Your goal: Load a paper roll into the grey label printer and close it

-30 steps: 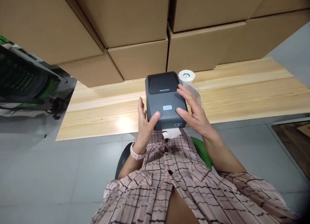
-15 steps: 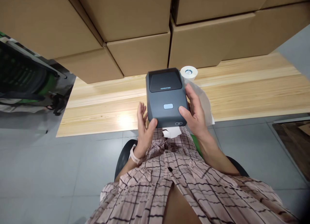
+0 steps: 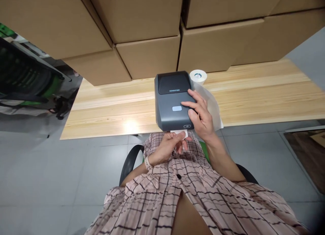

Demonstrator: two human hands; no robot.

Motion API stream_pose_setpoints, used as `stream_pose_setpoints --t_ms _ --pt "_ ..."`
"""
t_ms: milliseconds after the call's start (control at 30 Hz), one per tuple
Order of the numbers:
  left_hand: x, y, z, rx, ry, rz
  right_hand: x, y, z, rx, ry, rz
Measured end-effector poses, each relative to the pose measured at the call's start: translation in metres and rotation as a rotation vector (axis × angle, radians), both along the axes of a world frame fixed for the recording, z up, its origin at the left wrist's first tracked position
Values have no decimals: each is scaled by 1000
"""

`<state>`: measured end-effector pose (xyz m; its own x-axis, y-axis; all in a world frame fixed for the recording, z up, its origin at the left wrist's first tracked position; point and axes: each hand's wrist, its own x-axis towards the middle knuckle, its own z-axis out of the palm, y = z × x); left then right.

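A dark grey label printer point(image 3: 167, 114) sits at the front edge of the wooden table, its lid closed. From its front slot sticks out a short white paper strip point(image 3: 175, 131). My left hand point(image 3: 170, 145) pinches that strip between thumb and fingers, just below the printer. On the printer's right side rests my right hand point(image 3: 201, 118), fingers spread over the top near the pale button point(image 3: 177, 108). Behind the printer stands a white label roll point(image 3: 198, 76), and its paper web point(image 3: 212, 104) curves down along the right side, partly hidden by my right hand.
Large cardboard boxes point(image 3: 149, 57) are stacked along the back of the wooden table point(image 3: 254, 89). A dark chair point(image 3: 25, 72) stands at the left beyond the table. On the floor at the right lies a dark brown framed panel point(image 3: 304, 150).
My left hand has left the printer's left side and closed on the paper strip. My right hand has shifted its fingers onto the printer's top, towards the button.
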<state>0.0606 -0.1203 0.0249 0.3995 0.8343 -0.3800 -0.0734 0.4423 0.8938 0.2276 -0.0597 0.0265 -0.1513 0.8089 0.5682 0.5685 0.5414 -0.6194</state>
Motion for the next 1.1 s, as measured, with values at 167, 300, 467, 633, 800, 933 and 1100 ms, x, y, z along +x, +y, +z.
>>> stream_pose_setpoints --t_ms 167,300,467,633,800,933,1100 --pt "-8 -6 -11 143 69 -38 7 3 14 127 -215 46" --pt "-28 -9 -18 204 153 -60 10 7 30 139 -410 98" --pt "-50 -10 -21 391 325 385 8 9 26 156 -406 165" --pt "-53 0 -23 693 318 816 7 -1 -14 102 120 118" --pt "-46 11 -26 750 260 612 5 -14 -44 -140 547 19" --pt "-40 21 -20 810 253 571 4 -15 -32 -147 372 108" --pt "-46 58 -11 759 274 700 11 15 10 146 217 104"
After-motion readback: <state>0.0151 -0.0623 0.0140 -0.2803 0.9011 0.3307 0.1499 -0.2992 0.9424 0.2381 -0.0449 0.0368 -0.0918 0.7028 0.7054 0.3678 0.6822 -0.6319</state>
